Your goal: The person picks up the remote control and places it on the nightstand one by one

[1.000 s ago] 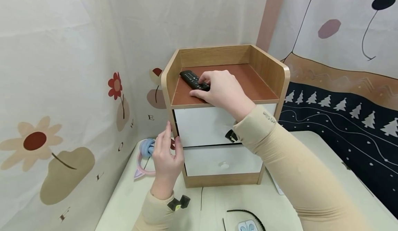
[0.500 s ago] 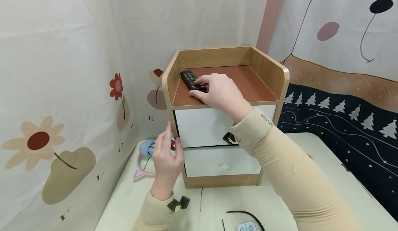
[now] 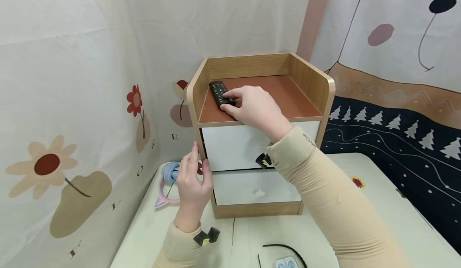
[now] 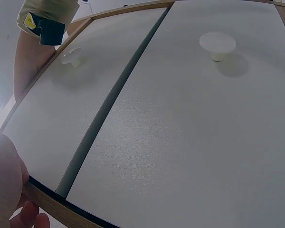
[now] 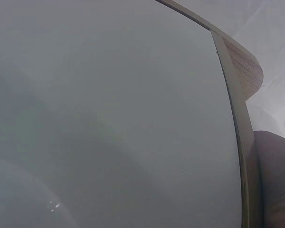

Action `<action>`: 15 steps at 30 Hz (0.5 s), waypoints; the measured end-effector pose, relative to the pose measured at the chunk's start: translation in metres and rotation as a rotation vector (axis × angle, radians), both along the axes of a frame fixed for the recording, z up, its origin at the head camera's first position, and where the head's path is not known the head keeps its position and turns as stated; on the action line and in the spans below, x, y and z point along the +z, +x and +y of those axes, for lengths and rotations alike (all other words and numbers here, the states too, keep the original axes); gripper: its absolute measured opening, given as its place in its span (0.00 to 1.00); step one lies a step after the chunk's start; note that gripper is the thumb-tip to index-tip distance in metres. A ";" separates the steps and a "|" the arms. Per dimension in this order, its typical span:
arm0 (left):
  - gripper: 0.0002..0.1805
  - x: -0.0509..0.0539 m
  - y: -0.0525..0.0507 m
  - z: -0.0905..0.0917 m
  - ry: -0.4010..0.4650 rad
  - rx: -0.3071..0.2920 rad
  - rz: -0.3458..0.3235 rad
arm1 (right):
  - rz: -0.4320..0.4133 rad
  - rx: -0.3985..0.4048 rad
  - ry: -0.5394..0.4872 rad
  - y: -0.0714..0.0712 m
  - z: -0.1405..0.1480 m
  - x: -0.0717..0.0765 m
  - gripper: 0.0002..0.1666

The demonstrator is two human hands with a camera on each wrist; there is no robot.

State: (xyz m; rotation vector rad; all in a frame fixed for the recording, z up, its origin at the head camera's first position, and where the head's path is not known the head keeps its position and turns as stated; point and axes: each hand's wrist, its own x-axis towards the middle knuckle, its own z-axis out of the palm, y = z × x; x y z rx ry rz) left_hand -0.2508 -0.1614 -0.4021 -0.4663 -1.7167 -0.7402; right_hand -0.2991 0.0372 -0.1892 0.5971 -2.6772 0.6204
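Observation:
A black remote control (image 3: 218, 91) lies at the left of the brown top shelf of a small wooden cabinet (image 3: 257, 210). My right hand (image 3: 253, 105) pinches its near end, thumb at the side and fingers on the buttons; the hand covers part of that end. Against the cabinet's left side rests my left hand (image 3: 194, 180), its fingers extended upward and the thumb by the front edge. In the left wrist view, fingertips (image 4: 26, 216) show beyond the wooden edge. A white drawer front (image 5: 133, 95) fills most of the right wrist view.
Raised wooden walls border the shelf's back and sides. Two white drawers below carry round knobs (image 4: 217, 43). A pink headband (image 3: 162, 192) with blue cloth (image 3: 170, 172) lies left of the cabinet. Earphones in a case (image 3: 286, 262) and a black curved band (image 3: 288, 247) lie in front.
The remote control's near end has swung to the left along with my right hand, while its far end has barely moved. My left hand stays in place against the cabinet.

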 end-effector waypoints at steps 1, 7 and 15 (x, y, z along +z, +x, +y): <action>0.34 0.000 0.000 0.000 0.002 0.001 0.001 | 0.000 0.001 0.001 0.000 0.000 0.000 0.26; 0.34 -0.002 0.001 0.001 0.005 0.003 -0.006 | 0.027 0.005 -0.009 0.005 0.003 -0.002 0.25; 0.33 -0.001 0.001 0.001 0.013 -0.003 -0.050 | 0.189 0.036 -0.125 0.018 0.013 -0.009 0.22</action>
